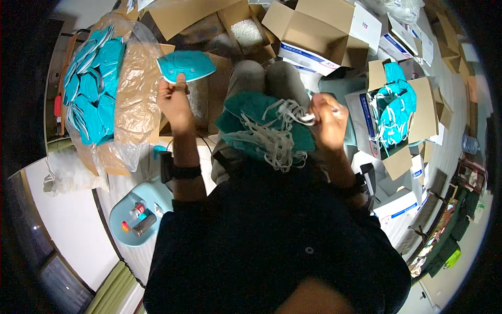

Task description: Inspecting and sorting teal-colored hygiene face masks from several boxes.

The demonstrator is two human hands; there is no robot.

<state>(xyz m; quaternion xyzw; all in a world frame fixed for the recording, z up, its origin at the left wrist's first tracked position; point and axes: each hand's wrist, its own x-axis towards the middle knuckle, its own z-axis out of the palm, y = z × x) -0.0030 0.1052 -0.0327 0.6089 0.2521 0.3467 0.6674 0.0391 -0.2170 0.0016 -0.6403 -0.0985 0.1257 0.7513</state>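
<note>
Left hand (pixel 172 99) raised, fingers closed, pinching a folded teal mask (pixel 185 65) by its lower edge; mask held flat out in front of the left knee, clear of everything else. Right hand (pixel 327 120) closed around a bunch of white elastic straps (pixel 298 116) at the right edge of the lap. Straps run down into a pile of teal masks (pixel 251 112) on the lap, tangled white loops hanging over the pile's front edge. To the left, a clear plastic bag (pixel 133 83) on brown cardboard, stacked teal masks (pixel 94 83) inside along its left side. To the right, an open white-and-blue carton (pixel 361 118), flaps up, holds more teal masks with straps (pixel 395 107). Another open carton (pixel 319 31) sits beyond the knees, inside not visible. Light blue tray (pixel 130 209) by the left elbow with small bottles (pixel 140 217) on it.
</note>
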